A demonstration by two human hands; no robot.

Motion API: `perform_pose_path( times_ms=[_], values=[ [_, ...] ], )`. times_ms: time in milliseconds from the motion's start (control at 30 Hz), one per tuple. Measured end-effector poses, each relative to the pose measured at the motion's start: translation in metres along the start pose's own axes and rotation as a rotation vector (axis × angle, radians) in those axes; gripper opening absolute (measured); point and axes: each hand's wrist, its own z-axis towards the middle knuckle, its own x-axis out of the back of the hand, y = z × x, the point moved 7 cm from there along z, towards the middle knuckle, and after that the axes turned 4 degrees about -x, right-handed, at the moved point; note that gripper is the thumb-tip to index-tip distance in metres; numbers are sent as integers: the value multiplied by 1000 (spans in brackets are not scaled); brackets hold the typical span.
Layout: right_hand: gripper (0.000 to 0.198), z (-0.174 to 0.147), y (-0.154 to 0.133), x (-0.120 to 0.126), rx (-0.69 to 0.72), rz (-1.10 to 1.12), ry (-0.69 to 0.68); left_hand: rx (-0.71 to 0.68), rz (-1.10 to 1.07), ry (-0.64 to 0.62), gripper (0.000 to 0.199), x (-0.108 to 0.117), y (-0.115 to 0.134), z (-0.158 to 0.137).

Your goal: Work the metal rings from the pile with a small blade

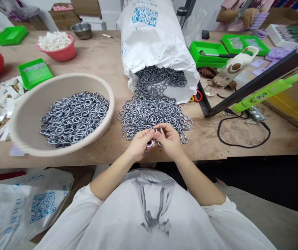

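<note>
My left hand [140,143] is closed on a grey ring [150,143], which hangs below its thumb and fingers. Pressed close against it, my right hand [169,139] pinches a thin, pale, pointed tool [161,130] whose kind I cannot make out. The fingertips of both hands meet, so part of what they hold is hidden. Just beyond them lies a loose pile of grey rings [151,113], spilling from the mouth of a big white sack [154,41]. On the left, a wide beige basin [21,118] holds many more such rings [75,118].
White plastic pieces [1,104] are heaped at the far left. A green tray [35,73] and a red bowl [67,52] stand behind the basin. To the right are a black metal post [253,80], a cable [219,133] and a bottle [227,74]. Another person's hand [249,18] works at the back right.
</note>
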Motion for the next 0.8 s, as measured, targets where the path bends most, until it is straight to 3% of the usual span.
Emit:
perform_pose_path(
  times_ms=[100,233,333,533,700,767,800],
  values=[
    [41,1,-8,6,21,-63,-19,8,0,-17,45,0,3,-1],
    [40,-11,-31,4,221,-430,-109,35,-42,-7,44,-1,4,-3],
    [39,-20,-40,-1,314,-625,-100,58,-79,4,45,-3,3,-4],
    [43,-18,-36,-1,308,-678,-81,84,-107,-31,45,-6,0,-6],
    [52,13,-15,51,123,-550,236,156,-17,-184,45,-14,2,-25],
    [55,22,-6,64,100,-512,283,37,104,-38,44,10,32,-31],
    [56,25,-2,65,98,-499,276,-113,196,99,44,29,58,-35]
  ],
)
